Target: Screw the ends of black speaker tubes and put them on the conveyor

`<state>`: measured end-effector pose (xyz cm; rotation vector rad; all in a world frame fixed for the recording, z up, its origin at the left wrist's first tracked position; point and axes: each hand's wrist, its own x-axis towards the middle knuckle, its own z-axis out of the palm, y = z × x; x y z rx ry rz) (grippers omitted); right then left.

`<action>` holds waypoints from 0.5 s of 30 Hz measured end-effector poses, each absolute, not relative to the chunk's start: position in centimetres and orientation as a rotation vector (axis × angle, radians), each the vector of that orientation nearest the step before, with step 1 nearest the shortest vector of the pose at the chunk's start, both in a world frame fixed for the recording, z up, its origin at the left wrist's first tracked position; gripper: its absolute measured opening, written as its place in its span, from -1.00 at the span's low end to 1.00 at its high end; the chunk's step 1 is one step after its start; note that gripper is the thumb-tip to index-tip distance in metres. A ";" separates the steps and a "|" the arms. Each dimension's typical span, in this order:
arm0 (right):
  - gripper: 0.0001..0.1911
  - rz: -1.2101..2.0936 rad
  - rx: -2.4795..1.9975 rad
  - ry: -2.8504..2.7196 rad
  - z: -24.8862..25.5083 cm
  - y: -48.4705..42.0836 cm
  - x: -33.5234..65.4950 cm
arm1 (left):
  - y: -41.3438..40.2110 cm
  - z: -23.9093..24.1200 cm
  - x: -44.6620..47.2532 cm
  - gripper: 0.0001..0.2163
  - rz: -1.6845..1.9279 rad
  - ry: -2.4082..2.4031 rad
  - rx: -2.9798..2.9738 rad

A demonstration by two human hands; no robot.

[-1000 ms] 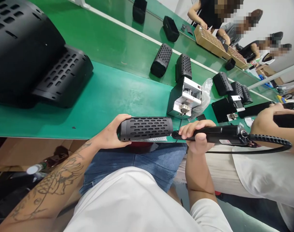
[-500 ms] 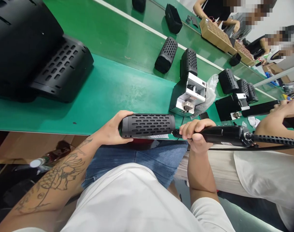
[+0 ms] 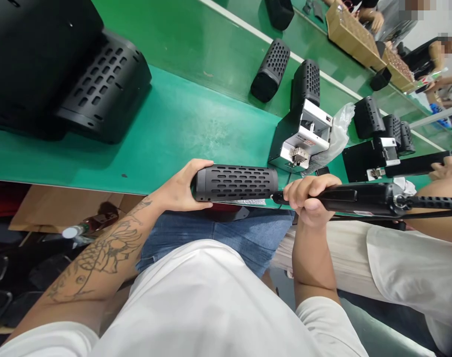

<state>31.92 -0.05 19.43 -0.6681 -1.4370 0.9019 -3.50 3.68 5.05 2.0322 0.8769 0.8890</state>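
My left hand (image 3: 186,187) grips one end of a black perforated housing (image 3: 236,182), which lies sideways at the front edge of the green table. My right hand (image 3: 313,194) is wrapped round a black electric screwdriver (image 3: 354,198), held level with its tip at the housing's right end. Whether a screw sits at the tip is too small to tell. Beyond my right hand stands a screw feeder (image 3: 298,141), a black and silver box with a clear plastic bag (image 3: 337,136) beside it.
Large black housings (image 3: 106,84) stand at the left. More perforated housings (image 3: 271,69) are on the green line behind. At the right, a co-worker's hand (image 3: 443,168) is by another black tool and a second screw feeder (image 3: 372,158). A cardboard tray (image 3: 352,37) lies at the back.
The whole view has shifted, so things appear a little further right and higher. Both hands keep their hold, and the screwdriver tip stays at the housing's right end.
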 end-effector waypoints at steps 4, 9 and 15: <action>-0.54 0.946 -0.585 -1.450 19.2 0.1 31.3 | 3.7 4.9 -3.6 0.04 0.892 0.886 2.054; -0.60 0.920 -0.678 -1.389 19.4 -0.7 31.5 | 3.2 4.6 -3.5 0.09 0.928 0.855 2.091; -0.54 0.426 -0.807 -1.159 21.2 4.1 35.7 | 2.8 4.5 -3.2 0.02 0.985 0.842 2.145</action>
